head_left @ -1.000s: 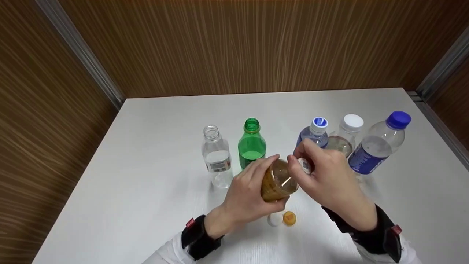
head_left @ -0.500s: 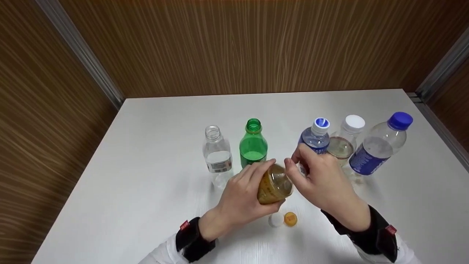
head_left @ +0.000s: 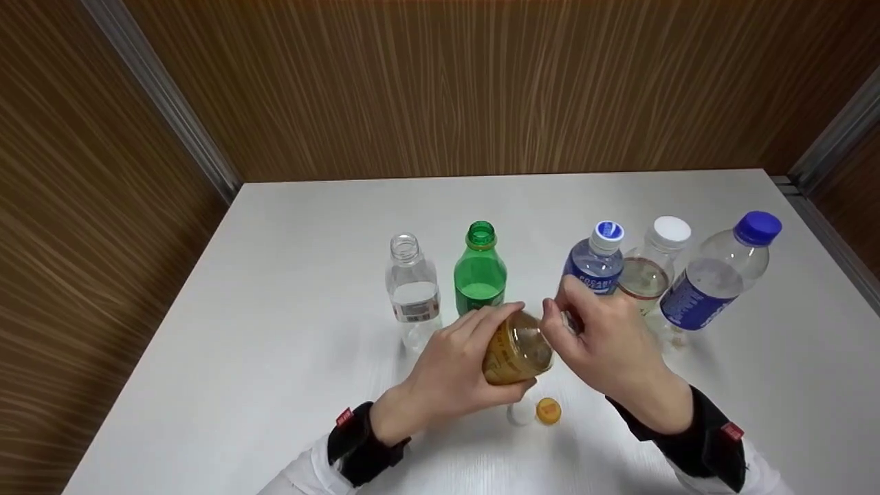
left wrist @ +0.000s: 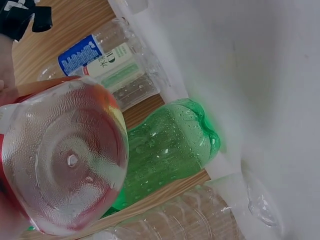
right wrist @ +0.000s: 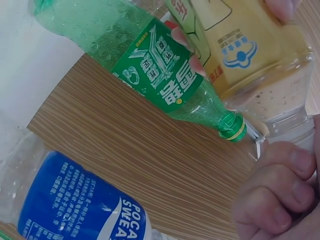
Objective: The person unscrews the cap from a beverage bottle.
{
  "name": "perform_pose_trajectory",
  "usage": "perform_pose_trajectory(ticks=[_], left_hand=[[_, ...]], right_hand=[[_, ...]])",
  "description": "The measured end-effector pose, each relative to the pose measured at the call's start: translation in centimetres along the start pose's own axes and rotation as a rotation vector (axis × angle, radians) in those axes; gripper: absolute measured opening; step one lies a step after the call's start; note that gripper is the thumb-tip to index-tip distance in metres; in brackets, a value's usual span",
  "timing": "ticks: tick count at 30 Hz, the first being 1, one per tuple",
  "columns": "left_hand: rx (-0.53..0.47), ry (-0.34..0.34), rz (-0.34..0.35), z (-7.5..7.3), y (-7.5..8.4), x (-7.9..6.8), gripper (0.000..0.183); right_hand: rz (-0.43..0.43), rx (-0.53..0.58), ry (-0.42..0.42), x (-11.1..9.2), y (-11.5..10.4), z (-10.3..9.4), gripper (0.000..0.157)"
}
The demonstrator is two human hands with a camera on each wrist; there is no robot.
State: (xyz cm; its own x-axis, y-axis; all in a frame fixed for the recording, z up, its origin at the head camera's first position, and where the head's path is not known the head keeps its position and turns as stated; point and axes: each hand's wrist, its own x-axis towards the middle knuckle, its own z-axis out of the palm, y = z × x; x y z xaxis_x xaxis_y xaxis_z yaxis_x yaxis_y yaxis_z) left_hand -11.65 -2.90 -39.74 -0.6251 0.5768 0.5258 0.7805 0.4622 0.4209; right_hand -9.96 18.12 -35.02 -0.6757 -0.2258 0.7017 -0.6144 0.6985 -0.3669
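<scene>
My left hand [head_left: 457,361] grips a plastic bottle [head_left: 509,354] with a yellow label, tilted so its neck points toward my right hand [head_left: 608,344]. The right fingers are curled round the white bottle cap [right wrist: 295,134] at the neck; in the head view this cap is mostly hidden. From the left wrist the round base of the held bottle [left wrist: 72,157] fills the near side. Just behind the left hand stand an uncapped green bottle [head_left: 480,271] and an uncapped clear bottle [head_left: 414,295]. A white cap [head_left: 522,412] and an orange cap [head_left: 548,411] lie below the held bottle.
Beyond my right hand, a blue-labelled Pocari Sweat bottle [head_left: 595,265], a white-capped bottle [head_left: 646,275] and a blue-capped bottle [head_left: 705,289] stand close together on the white table [head_left: 275,309]. Wood-grain panels [head_left: 447,89] border the table's back and sides.
The held bottle and both hands have shifted slightly left and down. The white cap, visible in the right hand a second ago, is now mostly covered by the fingers.
</scene>
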Motion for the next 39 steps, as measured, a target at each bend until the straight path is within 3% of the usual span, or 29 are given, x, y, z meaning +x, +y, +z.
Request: perform_pose_trajectory(ticks=[22,30,36,39], left_hand=[[-0.14,-0.2,-0.076,-1.4,-0.1,0.3,0.083],[-0.24,-0.257,-0.068,-1.5,-0.6,0.3,0.081],[-0.314,-0.325,-0.055,-1.8,-0.6,0.4,0.081],[-0.335,-0.352,-0.06,-1.9,-0.6,0.4,0.08]], right_hand=[[-0.172,0.047,0.021,-0.3,1.0,0.2,0.02],[-0.314,0.052,0.013,-0.3,1.7,0.2,0.019],[-0.44,0.06,0.048,-0.2,1.6,0.1,0.041],[-0.466,0.045,0.057,-0.2,1.5,-0.1,0.043]])
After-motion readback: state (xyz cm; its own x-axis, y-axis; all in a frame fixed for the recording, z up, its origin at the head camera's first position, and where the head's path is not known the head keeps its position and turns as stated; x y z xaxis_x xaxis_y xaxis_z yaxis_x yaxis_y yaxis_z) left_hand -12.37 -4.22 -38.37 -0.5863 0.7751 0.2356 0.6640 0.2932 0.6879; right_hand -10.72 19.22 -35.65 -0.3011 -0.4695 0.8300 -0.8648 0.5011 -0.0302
